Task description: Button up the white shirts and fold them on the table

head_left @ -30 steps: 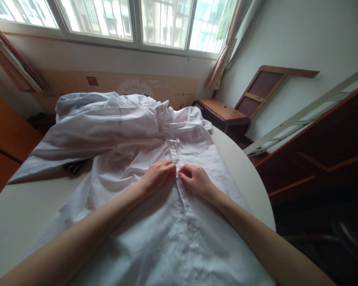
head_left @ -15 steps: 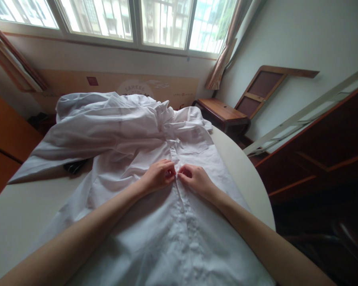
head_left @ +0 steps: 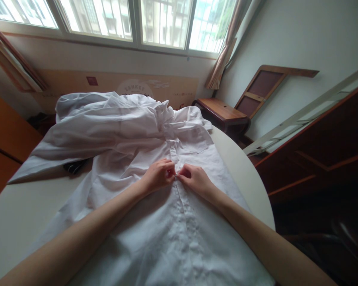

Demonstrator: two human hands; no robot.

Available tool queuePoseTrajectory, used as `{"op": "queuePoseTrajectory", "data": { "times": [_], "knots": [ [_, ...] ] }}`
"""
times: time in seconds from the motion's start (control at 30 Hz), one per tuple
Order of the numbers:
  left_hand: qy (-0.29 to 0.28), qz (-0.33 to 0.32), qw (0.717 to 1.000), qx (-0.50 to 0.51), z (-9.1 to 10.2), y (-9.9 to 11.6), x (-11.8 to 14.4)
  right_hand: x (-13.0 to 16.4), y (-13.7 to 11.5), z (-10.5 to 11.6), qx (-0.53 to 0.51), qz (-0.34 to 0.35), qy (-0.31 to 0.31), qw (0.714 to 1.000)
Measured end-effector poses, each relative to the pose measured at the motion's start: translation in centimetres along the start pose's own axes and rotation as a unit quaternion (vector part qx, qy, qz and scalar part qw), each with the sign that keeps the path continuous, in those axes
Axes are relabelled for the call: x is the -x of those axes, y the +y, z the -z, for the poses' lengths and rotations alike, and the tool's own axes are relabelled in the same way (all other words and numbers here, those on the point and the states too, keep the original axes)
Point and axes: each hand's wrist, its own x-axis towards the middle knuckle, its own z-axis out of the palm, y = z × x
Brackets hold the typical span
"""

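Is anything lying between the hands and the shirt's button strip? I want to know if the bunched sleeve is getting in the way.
Nothing visible does. The left hand and right hand already pinch the button placket of the white shirt between them. The bunched sleeve lies farther back on the round table, apart from both hands.

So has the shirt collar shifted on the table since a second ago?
No. The collar lies at the same spot against the table edge; both hands pinch the placket.

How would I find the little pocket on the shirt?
Start at the round pale table, where a white cotton button-up shirt lies spread. Just beyond the right hand is a small stitched chest pocket, the only flat patch there, beside the crumpled collar.
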Motion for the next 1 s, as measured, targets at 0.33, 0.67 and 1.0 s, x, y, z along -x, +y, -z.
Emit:
{"op": "queuePoseTrajectory", "data": {
  "times": [0.33,0.67,1.0],
  "knots": [
    [-0.011,-0.014,0.999,-0.026,0.35,0.13,-0.01,0.07,0.11,-0.09,-0.011,0.004,0.004,1.0],
    [-0.029,-0.056,0.995,-0.074,0.33,-0.03,0.29,-0.03,-0.11,-0.06,-0.004,0.003,-0.002,1.0],
    [-0.055,-0.065,0.986,-0.142,0.17,0.12,0.37,-0.25,0.09,-0.18,0.008,0.007,-0.001,1.0]
  ]
}}
